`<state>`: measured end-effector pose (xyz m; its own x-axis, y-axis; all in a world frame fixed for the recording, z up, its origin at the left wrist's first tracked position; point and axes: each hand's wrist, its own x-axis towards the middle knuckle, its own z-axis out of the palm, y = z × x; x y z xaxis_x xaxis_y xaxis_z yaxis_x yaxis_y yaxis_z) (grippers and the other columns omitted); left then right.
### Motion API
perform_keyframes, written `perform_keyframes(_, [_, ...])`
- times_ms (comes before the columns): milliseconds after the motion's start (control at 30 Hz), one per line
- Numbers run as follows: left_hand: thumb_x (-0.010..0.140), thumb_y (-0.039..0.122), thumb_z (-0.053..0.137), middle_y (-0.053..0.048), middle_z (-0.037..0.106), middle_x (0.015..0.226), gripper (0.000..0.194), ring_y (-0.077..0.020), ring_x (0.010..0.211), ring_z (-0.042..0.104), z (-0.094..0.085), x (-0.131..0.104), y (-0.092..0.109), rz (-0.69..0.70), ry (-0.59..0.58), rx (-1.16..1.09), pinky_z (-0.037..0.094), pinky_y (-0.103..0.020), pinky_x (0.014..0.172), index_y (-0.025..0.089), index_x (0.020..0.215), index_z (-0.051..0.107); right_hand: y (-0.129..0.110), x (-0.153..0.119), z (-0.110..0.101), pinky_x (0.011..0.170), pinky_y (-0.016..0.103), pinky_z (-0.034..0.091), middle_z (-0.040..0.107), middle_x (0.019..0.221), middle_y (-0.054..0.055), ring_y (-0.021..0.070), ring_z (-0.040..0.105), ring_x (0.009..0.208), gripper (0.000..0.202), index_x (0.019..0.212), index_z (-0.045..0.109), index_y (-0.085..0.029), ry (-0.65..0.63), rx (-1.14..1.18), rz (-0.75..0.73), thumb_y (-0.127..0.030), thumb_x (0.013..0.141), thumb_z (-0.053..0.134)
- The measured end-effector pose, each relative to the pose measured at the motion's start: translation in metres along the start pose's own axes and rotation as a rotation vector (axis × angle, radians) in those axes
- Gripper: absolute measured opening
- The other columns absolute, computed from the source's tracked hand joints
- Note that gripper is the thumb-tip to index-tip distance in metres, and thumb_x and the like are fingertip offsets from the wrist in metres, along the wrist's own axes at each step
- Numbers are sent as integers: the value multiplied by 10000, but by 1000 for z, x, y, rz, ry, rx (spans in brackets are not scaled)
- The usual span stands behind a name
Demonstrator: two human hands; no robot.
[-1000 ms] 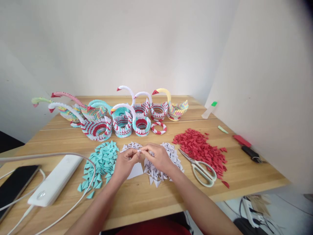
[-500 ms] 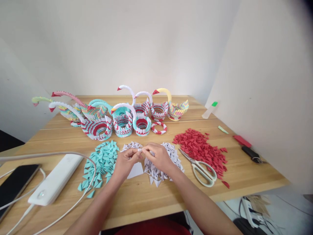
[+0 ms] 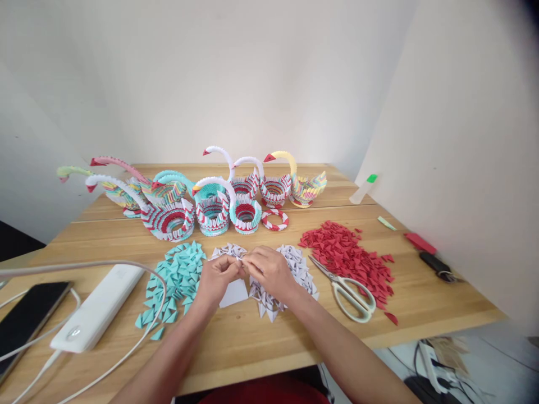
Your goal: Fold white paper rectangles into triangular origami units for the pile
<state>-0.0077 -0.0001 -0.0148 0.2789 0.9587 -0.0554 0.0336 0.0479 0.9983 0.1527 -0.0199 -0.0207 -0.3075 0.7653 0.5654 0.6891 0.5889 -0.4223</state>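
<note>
My left hand [image 3: 219, 276] and my right hand [image 3: 268, 270] meet above the table's middle, thumbs and fingertips pinched together on a small white piece of paper [image 3: 239, 259]. Most of that piece is hidden by my fingers. Just below them on the wood lies a stack of white paper slips [image 3: 234, 294]. Folded white paper triangles lie in one pile [image 3: 298, 268] beside and under my right hand and in a smaller pile [image 3: 228, 249] behind my fingers. Left of my left hand spreads a heap of turquoise folded triangles [image 3: 179, 278].
Several folded-paper swans [image 3: 168, 220] stand at the back, with a red and white paper ring [image 3: 275, 220]. To the right are red triangles [image 3: 349, 252], scissors [image 3: 351, 297] and a black box cutter [image 3: 435, 265]. A power bank [image 3: 99, 306], phone [image 3: 31, 317] and looping cable [image 3: 162, 286] occupy the left.
My right hand's fingers have closed further over the white paper, covering more of it. The whole view has shifted very slightly; the piles and swans are unmoved.
</note>
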Motion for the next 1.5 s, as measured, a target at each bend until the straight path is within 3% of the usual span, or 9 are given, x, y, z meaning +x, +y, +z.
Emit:
perform_keyframes(300, [687, 330, 651, -28, 646, 602, 215, -138, 598, 565, -2, 2, 3, -22, -36, -70, 463, -231, 605, 135, 596, 656, -5, 3, 0, 705, 307, 409, 614, 792, 72, 185, 536, 774, 216, 861, 642, -162, -11, -143, -60, -186, 945, 445])
perform_keyframes(500, [761, 334, 651, -60, 699, 818, 239, -158, 730, 593, -10, 1, 2, -14, -208, -117, 477, -255, 713, 142, 886, 715, -5, 4, -8, 673, 304, 390, 596, 749, 68, 190, 528, 753, 209, 819, 647, -156, 22, -222, -71, -193, 933, 476])
perform_keyframes(667, [793, 336, 624, -87, 702, 977, 306, -213, 900, 622, -14, 1, -5, -55, -286, -145, 472, -327, 856, 159, 1034, 690, 0, 2, -10, 697, 300, 390, 594, 776, 67, 188, 530, 780, 176, 839, 641, -161, 13, -206, -45, -178, 921, 486])
perform_keyframes(900, [848, 340, 569, -69, 673, 1034, 315, -205, 923, 603, -14, 2, -6, -22, -355, -95, 466, -329, 867, 183, 1106, 659, 6, 2, -12, 709, 285, 401, 614, 806, 56, 179, 544, 785, 125, 843, 625, -167, 26, -41, 59, -168, 896, 512])
perform_keyframes(1000, [835, 353, 580, -64, 678, 985, 298, -211, 907, 604, -11, 1, -3, 47, -305, 26, 475, -324, 833, 175, 1055, 676, 5, 4, -17, 702, 261, 404, 623, 801, 34, 161, 561, 777, 122, 849, 623, -181, 24, 80, 145, -160, 895, 511])
perform_keyframes(1100, [825, 336, 596, -53, 696, 869, 241, -204, 834, 619, -8, 0, -3, 156, -145, 189, 476, -308, 777, 170, 970, 694, 3, 6, -22, 690, 240, 403, 632, 797, 12, 144, 572, 755, 106, 863, 619, -188, 0, 176, 217, -161, 889, 520])
perform_keyframes(1267, [841, 257, 607, -22, 674, 768, 102, -162, 705, 591, -9, -1, -2, 546, 149, 441, 444, -268, 692, 184, 803, 667, 0, 7, -24, 681, 228, 397, 634, 800, 5, 141, 572, 753, 110, 856, 608, -182, -83, 244, 279, -194, 897, 507])
perform_keyframes(1367, [848, 208, 610, -25, 677, 797, 56, -168, 759, 604, -11, 0, -1, 731, 144, 535, 437, -277, 733, 185, 816, 649, 0, 6, -22, 675, 223, 390, 633, 798, 5, 137, 570, 751, 117, 837, 602, -179, -121, 248, 263, -196, 898, 503])
perform_keyframes(1500, [854, 196, 615, -35, 682, 813, 33, -184, 785, 608, -12, 3, -2, 828, 112, 616, 437, -293, 731, 183, 852, 645, 1, 4, -19, 713, 228, 390, 632, 813, 9, 136, 565, 767, 115, 856, 606, -183, -148, 238, 218, -196, 905, 503])
